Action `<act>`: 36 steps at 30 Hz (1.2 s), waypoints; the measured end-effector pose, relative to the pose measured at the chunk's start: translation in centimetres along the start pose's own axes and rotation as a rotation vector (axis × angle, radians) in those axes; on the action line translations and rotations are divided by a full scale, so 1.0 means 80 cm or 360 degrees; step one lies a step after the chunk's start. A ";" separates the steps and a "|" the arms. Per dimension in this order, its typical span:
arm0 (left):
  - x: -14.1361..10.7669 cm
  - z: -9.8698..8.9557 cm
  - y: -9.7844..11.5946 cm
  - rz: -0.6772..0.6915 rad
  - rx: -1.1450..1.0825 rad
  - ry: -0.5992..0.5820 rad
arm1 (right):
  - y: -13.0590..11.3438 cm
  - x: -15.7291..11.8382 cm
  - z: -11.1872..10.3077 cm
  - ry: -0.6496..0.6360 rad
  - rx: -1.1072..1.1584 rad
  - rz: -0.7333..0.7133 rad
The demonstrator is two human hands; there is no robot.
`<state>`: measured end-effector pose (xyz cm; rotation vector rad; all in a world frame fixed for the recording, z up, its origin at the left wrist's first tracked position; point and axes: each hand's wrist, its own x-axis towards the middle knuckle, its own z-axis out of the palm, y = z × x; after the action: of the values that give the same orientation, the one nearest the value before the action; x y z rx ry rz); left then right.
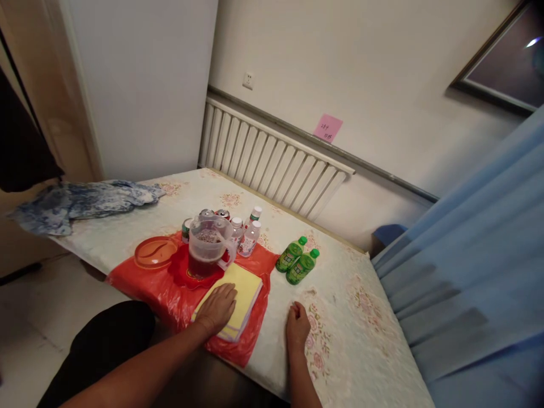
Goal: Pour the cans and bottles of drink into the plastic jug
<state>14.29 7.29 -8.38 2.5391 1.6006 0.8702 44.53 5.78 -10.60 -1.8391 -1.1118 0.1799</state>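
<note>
My left hand [217, 309] lies flat on a folded yellow cloth [243, 289], fingers stretched out, holding nothing. The cloth rests on a red plastic bag [153, 286]. Beyond it, a clear pitcher [207, 246] of dark liquid stands on a red scalloped plate [176, 271]. My right hand [298, 324] rests on the tablecloth to the right of the bag, its fingers curled; what they hold, if anything, is hidden. Two green bottles [289, 256] [303, 267] stand just beyond that hand.
An orange lid [156, 252] lies left of the pitcher. Behind it are cans [186, 230] and clear bottles with white caps [249, 238]. A blue patterned cloth [89, 202] lies at the far left. A radiator [272, 161] and a blue curtain [463, 255] border the table [340, 334].
</note>
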 end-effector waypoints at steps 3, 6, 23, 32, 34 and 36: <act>0.000 0.000 0.000 0.0003 -0.0015 0.0005 | -0.001 -0.010 -0.004 -0.0004 0.0003 -0.0017; 0.000 0.000 0.000 0.0001 -0.0031 0.0011 | 0.000 -0.018 -0.007 -0.0010 0.0003 -0.0022; -0.002 0.002 -0.002 -0.0003 -0.0109 0.0066 | 0.001 -0.045 -0.017 0.0009 -0.0025 -0.0090; -0.001 0.001 -0.002 0.0002 -0.0129 0.0051 | 0.000 -0.045 -0.017 -0.0005 -0.0045 -0.0080; -0.001 0.001 -0.002 0.0001 -0.0130 0.0045 | 0.000 -0.045 -0.017 -0.0002 -0.0053 -0.0088; -0.001 0.000 -0.002 0.0000 -0.0129 0.0042 | -0.001 -0.045 -0.018 0.0011 -0.0056 -0.0095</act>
<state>14.16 7.31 -8.49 2.4832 1.5391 0.9518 43.19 2.18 -10.95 -1.8338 -1.1703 0.1201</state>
